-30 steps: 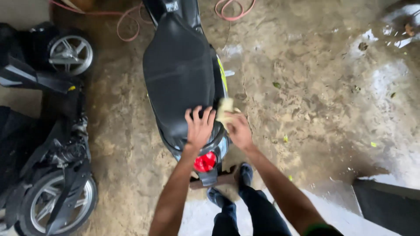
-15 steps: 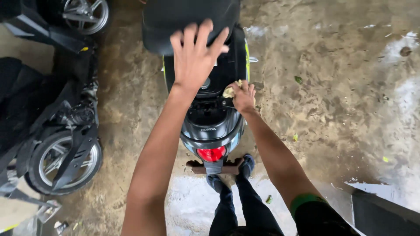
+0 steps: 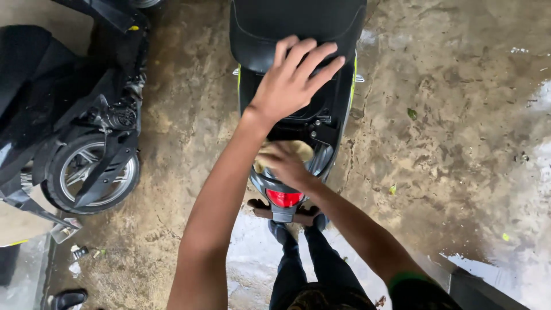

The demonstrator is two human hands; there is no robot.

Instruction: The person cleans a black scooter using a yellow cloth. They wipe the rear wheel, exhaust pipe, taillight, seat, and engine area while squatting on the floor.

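I look straight down at the rear of a black scooter (image 3: 338, 109) with a black seat (image 3: 258, 28) and a red tail light (image 3: 284, 198). My left hand (image 3: 293, 80) is stretched forward with fingers spread, hovering over or resting on the seat's rear edge. My right hand (image 3: 284, 163) presses a pale yellow cloth (image 3: 301, 149) against the rear body panel just above the tail light. My legs and dark shoes (image 3: 279, 232) stand right behind the scooter.
Another black scooter (image 3: 69, 120) is parked to the left, its rear wheel (image 3: 94, 172) close to my left arm. The concrete floor (image 3: 447, 132) is wet and stained, with small leaves. A dark raised edge (image 3: 488, 287) sits at the lower right.
The view has moved closer to the scooter's rear. My left hand stays stretched out over the seat's rear edge. My right hand with the cloth has slid down the rear panel towards the tail light.
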